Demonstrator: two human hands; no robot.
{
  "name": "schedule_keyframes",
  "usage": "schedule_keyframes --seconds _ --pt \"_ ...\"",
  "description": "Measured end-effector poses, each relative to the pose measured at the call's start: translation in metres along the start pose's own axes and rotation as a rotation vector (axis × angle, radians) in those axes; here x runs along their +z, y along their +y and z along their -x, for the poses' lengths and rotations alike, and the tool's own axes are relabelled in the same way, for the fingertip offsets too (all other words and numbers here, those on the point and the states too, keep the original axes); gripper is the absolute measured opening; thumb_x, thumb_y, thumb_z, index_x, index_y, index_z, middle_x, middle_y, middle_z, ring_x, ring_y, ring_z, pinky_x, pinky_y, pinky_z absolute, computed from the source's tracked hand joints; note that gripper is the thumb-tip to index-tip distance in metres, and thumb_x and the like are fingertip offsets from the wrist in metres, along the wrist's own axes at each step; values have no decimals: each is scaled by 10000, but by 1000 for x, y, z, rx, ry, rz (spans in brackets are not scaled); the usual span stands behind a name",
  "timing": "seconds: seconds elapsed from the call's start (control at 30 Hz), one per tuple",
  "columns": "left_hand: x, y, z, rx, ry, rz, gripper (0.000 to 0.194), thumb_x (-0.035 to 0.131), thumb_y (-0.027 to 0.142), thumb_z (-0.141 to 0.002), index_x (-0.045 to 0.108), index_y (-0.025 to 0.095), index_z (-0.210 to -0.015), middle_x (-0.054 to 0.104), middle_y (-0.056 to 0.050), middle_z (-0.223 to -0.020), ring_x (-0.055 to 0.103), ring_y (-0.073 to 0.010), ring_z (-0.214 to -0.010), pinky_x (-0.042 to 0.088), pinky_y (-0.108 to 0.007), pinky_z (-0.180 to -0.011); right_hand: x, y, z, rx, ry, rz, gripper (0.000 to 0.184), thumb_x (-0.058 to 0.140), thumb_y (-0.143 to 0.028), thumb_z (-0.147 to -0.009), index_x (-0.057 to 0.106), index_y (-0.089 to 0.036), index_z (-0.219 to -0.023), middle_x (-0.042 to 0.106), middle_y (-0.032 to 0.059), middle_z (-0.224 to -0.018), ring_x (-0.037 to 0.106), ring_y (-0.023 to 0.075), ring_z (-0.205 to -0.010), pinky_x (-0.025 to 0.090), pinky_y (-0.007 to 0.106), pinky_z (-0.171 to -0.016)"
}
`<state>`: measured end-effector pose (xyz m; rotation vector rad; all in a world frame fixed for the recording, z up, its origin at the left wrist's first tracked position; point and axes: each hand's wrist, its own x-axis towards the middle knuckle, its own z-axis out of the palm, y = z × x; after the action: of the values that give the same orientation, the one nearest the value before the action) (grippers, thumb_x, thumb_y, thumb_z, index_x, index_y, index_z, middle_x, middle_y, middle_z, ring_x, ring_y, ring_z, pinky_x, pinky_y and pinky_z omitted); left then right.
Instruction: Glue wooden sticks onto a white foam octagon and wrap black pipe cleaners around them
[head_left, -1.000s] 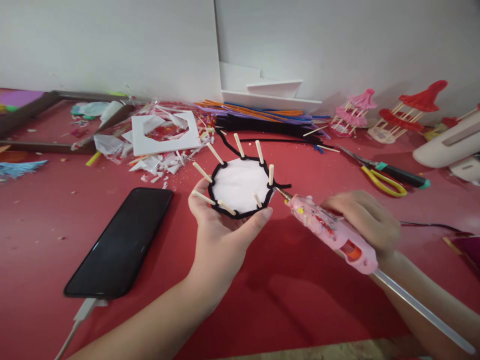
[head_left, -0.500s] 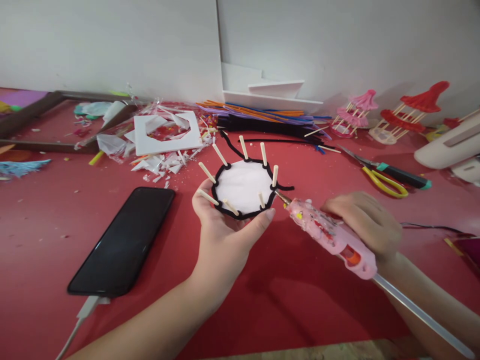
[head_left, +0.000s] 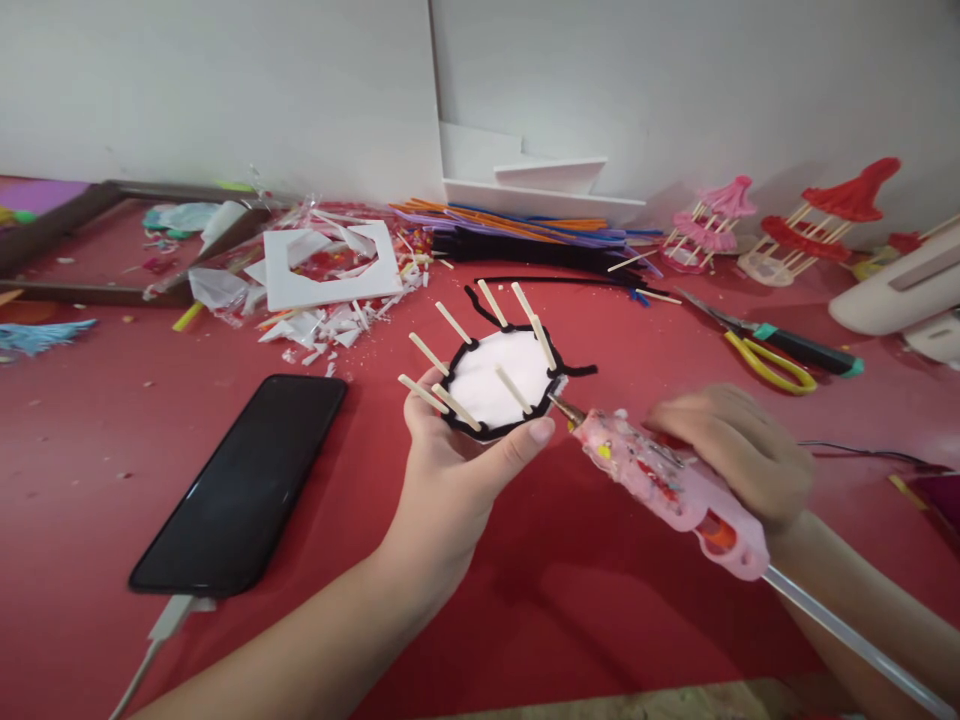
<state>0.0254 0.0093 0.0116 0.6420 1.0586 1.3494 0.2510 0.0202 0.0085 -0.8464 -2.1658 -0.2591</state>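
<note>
My left hand (head_left: 450, 470) grips a round white foam disc (head_left: 499, 380) from below, thumb at its near right rim. Several pale wooden sticks (head_left: 429, 355) stand up around the disc's edge. A black pipe cleaner (head_left: 487, 308) winds round the rim and past the sticks, its two loose ends sticking out at the back and right. In my right hand (head_left: 742, 450) is a pink glue gun (head_left: 667, 480), smeared with dried glue, a clear glue stick (head_left: 847, 630) jutting from its rear. Its metal nozzle touches or nearly touches the right rim.
On the red table (head_left: 600, 620), a black phone (head_left: 240, 480) on a cable lies left. Foam scraps (head_left: 330, 320), a cut foam square (head_left: 277, 285) and pipe cleaners (head_left: 540, 240) lie behind. Pliers (head_left: 772, 350) and small pink (head_left: 705, 230) and red models (head_left: 817, 220) stand right.
The disc has tilted and shifted slightly right and toward me in my left hand. The glue gun has moved a little down and right, its nozzle still by the rim.
</note>
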Motion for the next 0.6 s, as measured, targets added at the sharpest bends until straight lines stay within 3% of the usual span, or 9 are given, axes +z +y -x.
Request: schedule_keyframes --seconds 0.13,0.27,0.6 --pt "-1 1 0 -20 -27 65 634 859 156 -674 484 283 -1170 669 -18 -1172 649 -210 -1128 515 -351 -1007 0 -1 2 69 42 -8 141 543 -161 -886 622 -203 -995 650 75 -826 623 231 -727 475 381 -642" --pt "-1 1 0 -48 -1 91 657 876 146 -640 517 291 -1171 677 -9 -1157 662 -208 -1098 518 -359 -1013 -1 -4 2 136 34 18 159 530 -162 -887 611 -238 -1002 640 66 -796 613 242 -716 470 392 -636" --pt "0 1 0 -36 -14 91 631 861 135 -677 500 283 -1173 676 4 -1172 650 -181 -1118 519 -313 -994 -1 1 1 6 -12 -24 116 540 -161 -897 618 -206 -970 660 62 -817 615 206 -701 479 370 -630"
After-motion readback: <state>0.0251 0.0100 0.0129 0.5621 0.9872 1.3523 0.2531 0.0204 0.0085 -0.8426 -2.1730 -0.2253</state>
